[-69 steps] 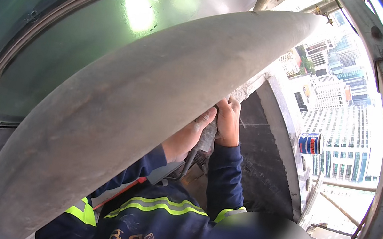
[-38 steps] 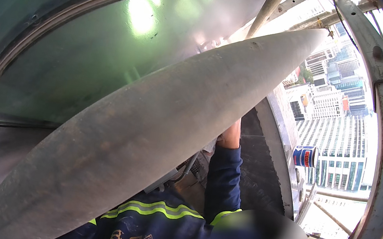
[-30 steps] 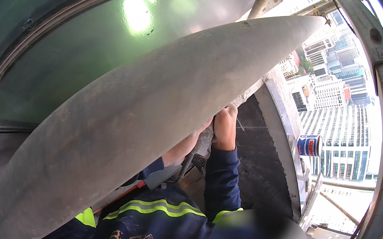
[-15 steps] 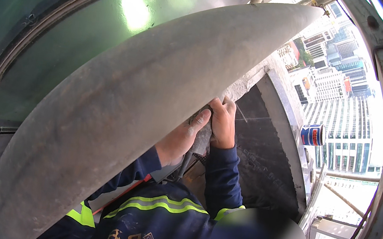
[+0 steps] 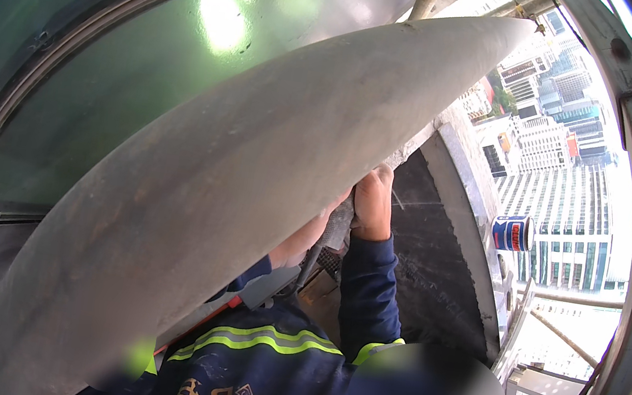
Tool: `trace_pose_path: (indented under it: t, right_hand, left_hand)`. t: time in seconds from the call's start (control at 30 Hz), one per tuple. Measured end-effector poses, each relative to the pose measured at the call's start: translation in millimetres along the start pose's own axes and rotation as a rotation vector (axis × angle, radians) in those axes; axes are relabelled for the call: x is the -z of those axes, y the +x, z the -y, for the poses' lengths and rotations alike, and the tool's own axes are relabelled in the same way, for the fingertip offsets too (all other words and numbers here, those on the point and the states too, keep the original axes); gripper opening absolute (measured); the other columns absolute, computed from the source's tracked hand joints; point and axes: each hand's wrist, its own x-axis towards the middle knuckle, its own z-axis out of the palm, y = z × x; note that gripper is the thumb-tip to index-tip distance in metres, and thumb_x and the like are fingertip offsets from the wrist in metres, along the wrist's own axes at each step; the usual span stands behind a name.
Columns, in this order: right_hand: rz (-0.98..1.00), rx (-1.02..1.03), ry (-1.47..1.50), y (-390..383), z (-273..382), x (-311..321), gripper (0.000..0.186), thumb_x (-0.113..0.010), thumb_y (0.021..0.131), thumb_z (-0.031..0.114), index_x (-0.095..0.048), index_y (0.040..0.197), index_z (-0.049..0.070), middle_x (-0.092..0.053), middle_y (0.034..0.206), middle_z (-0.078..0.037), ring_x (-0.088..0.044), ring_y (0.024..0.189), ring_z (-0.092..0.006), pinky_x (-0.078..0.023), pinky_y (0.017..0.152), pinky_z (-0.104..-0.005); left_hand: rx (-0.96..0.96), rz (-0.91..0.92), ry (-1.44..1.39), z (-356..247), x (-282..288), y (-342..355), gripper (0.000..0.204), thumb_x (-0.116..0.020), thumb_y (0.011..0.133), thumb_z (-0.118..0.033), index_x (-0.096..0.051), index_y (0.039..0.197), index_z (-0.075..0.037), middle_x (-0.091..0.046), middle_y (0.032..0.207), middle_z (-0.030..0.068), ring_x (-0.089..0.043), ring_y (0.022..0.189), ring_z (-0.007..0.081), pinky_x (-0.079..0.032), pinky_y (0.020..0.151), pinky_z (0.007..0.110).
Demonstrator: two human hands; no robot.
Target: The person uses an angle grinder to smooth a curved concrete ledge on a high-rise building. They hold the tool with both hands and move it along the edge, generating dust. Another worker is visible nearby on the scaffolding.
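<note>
Behind big grey tube (image 5: 241, 155), on its right: grey tool (image 5: 339, 221), roughly cylindrical, w/ dark cord (image 5: 308, 267) running to near side. Held btwn both hands. Right hand (image 5: 373, 202): gripping right side of grey tool, fingers (image 5: 382, 178) curled in. Left hand (image 5: 299, 245): up against left side of same, mostly behind tube; can't tell re finger closure.

Step in hand, afaict: working or steadying tool two-handed in blind spot behind tube. No view of far tip, so can't confirm contact w/ anything. Next move prob. calls for firm right-side hold, careful aim past tube, cord kept clear of navy sleeve (image 5: 370, 286).

Containers: blue can (image 5: 508, 233) w/ red + white print, far right, just beside pale metal edge (image 5: 458, 189) of dark panel (image 5: 437, 255). No view inside, so contents unk.; can't tell if sealed. Near side, left of cord: grey case-like item (image 5: 269, 286) w/ red strip (image 5: 233, 302), partly covered; can't tell if container or what's inside.
</note>
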Motion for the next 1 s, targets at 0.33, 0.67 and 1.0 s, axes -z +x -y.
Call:
trace_pose_path:
  t: [0.33,0.67,1.0]
  right_hand:
    - [-0.042,-0.036,0.042,14.6,5.4,3.5,0.029,-0.070,0.086,0.021,-0.068,0.092,-0.008,-0.069,0.082,-0.010,-0.063,0.071,-0.0143,-0.051,0.067,-0.0302]
    - [-0.049,0.014,0.036,20.1,9.7,3.0,0.029,-0.069,0.086,0.020,-0.068,0.093,-0.009,-0.069,0.081,-0.010,-0.063,0.071,-0.0137,-0.050,0.067,-0.0294]
    - [-0.038,-0.179,0.096,-5.4,20.8,-9.4,0.027,-0.069,0.086,0.018,-0.067,0.094,-0.008,-0.068,0.080,-0.009,-0.063,0.071,-0.0126,-0.050,0.066,-0.0288]
  left_hand:
    - [0.113,0.030,-0.132,-19.2,-7.6,4.8,0.051,-0.052,0.102,-0.055,-0.059,0.109,-0.005,-0.062,0.081,0.0063,-0.061,0.062,0.0147,-0.053,0.056,0.031]
    - [0.024,0.000,-0.034,-7.1,-2.7,19.7,0.052,-0.052,0.102,-0.056,-0.059,0.109,-0.004,-0.062,0.083,0.0067,-0.062,0.065,0.0152,-0.053,0.057,0.032]
    - [0.094,0.026,-0.155,-18.3,-7.9,-13.5,0.056,-0.053,0.099,-0.060,-0.059,0.108,-0.005,-0.063,0.080,0.0063,-0.063,0.062,0.0150,-0.054,0.055,0.031]
